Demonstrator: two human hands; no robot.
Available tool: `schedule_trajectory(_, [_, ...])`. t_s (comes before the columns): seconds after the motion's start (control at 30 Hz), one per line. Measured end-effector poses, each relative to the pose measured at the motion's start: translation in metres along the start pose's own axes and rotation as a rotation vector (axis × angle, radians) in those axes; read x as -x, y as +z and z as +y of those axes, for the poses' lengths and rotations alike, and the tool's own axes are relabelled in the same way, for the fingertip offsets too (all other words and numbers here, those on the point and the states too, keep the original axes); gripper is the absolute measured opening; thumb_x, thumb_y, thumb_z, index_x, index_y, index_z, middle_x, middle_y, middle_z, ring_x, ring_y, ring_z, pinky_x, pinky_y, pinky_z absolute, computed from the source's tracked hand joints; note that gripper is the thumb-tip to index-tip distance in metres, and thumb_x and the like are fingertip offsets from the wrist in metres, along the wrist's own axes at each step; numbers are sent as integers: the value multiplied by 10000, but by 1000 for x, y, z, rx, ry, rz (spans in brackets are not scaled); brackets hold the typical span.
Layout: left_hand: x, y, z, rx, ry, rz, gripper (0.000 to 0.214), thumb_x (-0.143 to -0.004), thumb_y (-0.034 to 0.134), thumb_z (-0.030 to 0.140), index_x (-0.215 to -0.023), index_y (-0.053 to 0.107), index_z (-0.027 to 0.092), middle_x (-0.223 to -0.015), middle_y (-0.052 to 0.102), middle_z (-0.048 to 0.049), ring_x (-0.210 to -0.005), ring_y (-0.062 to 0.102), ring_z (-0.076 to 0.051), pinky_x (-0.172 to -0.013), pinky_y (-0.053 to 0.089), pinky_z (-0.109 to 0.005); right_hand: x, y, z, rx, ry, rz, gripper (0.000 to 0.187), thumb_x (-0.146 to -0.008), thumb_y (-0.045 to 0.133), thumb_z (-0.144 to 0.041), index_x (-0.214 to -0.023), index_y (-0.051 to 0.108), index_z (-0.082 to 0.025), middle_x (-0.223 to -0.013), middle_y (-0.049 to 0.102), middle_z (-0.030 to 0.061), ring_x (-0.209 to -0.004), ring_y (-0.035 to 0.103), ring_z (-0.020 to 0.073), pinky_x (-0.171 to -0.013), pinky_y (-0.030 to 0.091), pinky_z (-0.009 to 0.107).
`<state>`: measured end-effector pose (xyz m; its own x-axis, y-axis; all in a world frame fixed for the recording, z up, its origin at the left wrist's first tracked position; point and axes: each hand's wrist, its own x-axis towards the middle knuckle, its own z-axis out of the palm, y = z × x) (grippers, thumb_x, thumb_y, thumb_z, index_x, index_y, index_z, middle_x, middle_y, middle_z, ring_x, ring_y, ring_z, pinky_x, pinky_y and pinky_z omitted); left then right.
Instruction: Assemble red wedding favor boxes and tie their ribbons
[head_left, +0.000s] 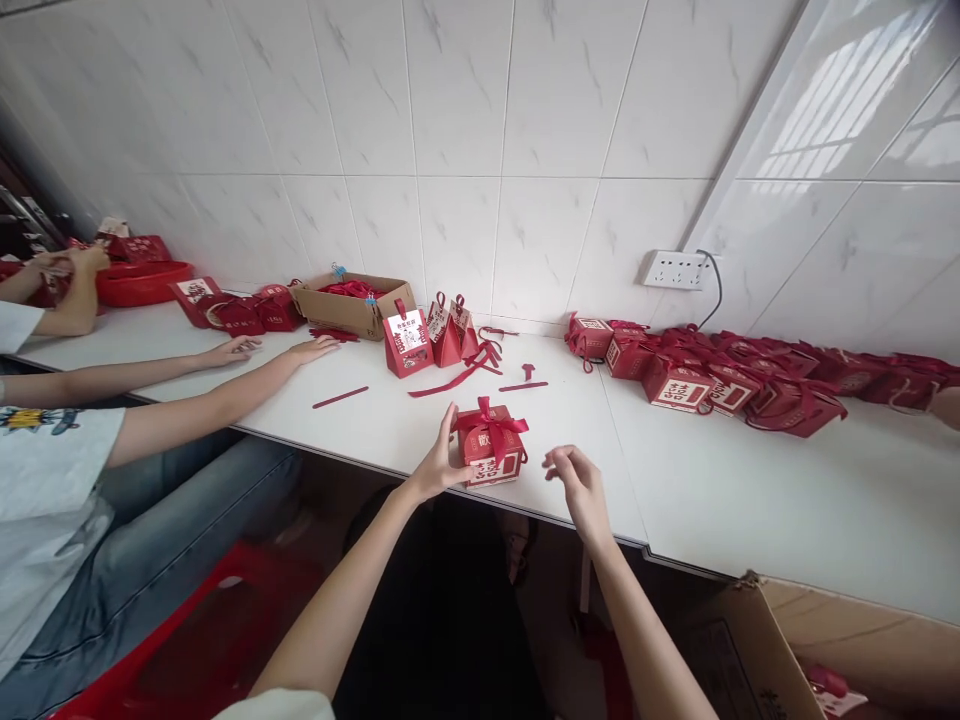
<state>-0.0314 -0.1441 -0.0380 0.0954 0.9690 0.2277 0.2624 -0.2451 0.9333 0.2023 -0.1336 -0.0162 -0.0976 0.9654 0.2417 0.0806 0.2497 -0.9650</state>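
A small red gift box with a red ribbon bow on top sits near the front edge of the white table. My left hand grips its left side with fingers and thumb. My right hand hovers just right of the box, fingers loosely curled and apart, holding nothing I can see. Loose red ribbon strips lie on the table behind the box.
A row of finished red boxes lines the wall at right. Three tagged red boxes and a cardboard box stand at centre left. Another person's arms rest on the table at left. A cardboard carton sits at lower right.
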Motion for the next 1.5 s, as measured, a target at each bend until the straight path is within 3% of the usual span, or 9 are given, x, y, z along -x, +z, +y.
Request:
schedule_trajectory(0.17, [4,2,6,-114,-72,305,691,-812,509,525,-1403,307,228,-1468,352,-126,-1357,334,-282,-1051,370,-419,-27,15,11,43,-36,5,367,-779,547,-555,-876,560,-201,-971,605,81,-950,563,240,-765,496,377])
schedule_trajectory(0.3, [-10,2,26,-214,-91,432,387,-878,410,454,-1114,568,190,-1264,525,-121,-1236,471,-247,-1022,389,-389,-36,25,12,60,-27,7,395,-764,567,-566,-921,502,-209,-1086,546,111,-1063,529,273,-803,504,419])
schedule_trajectory(0.47, [-21,2,46,-345,-131,349,355,-774,585,480,-961,594,179,-1115,593,-110,-1101,555,-260,-927,453,-383,-39,36,15,-4,46,-26,511,-714,635,-543,-1064,442,-226,-1295,433,140,-1255,421,313,-914,479,466])
schedule_trajectory(0.63, [-23,4,50,-428,-120,200,291,-738,651,355,-949,546,184,-1137,590,-89,-1067,574,-233,-890,475,-348,-33,47,17,-84,72,-111,587,-678,690,-505,-1108,414,-217,-1197,530,101,-1114,560,255,-898,508,413])
schedule_trajectory(0.77, [-23,5,53,-496,-92,151,206,-756,632,347,-858,540,193,-1086,601,-72,-1013,592,-224,-857,480,-330,-27,52,18,-97,49,-105,573,-675,696,-471,-1092,401,-212,-1173,544,107,-1095,568,253,-889,511,422])
schedule_trajectory(0.97, [-8,11,62,-630,-127,277,244,-768,625,388,-853,535,177,-993,560,-101,-873,600,-258,-752,471,-353,-19,56,17,-79,29,-91,549,-692,671,-491,-1070,390,-208,-1118,573,114,-1086,574,264,-877,516,431])
schedule_trajectory(1.17, [-3,13,71,-627,-102,188,273,-882,441,371,-686,519,197,-789,580,-50,-759,599,-215,-688,451,-304,-8,58,14,-69,11,-60,540,-729,635,-497,-1093,366,-205,-1165,550,132,-1034,595,256,-906,491,439])
schedule_trajectory(1.33, [2,11,73,-564,-15,104,300,-874,412,301,-608,504,196,-855,618,-44,-812,613,-202,-771,464,-313,-3,61,23,-84,-112,11,563,-753,627,-485,-1150,347,-200,-1231,512,141,-1135,541,257,-953,456,429])
schedule_trajectory(1.5, [10,5,66,-467,21,58,285,-836,469,318,-608,593,199,-1197,603,-72,-1098,585,-239,-960,441,-360,0,59,30,-155,-146,-11,608,-746,661,-467,-1188,332,-213,-1237,511,137,-1123,550,258,-915,481,429])
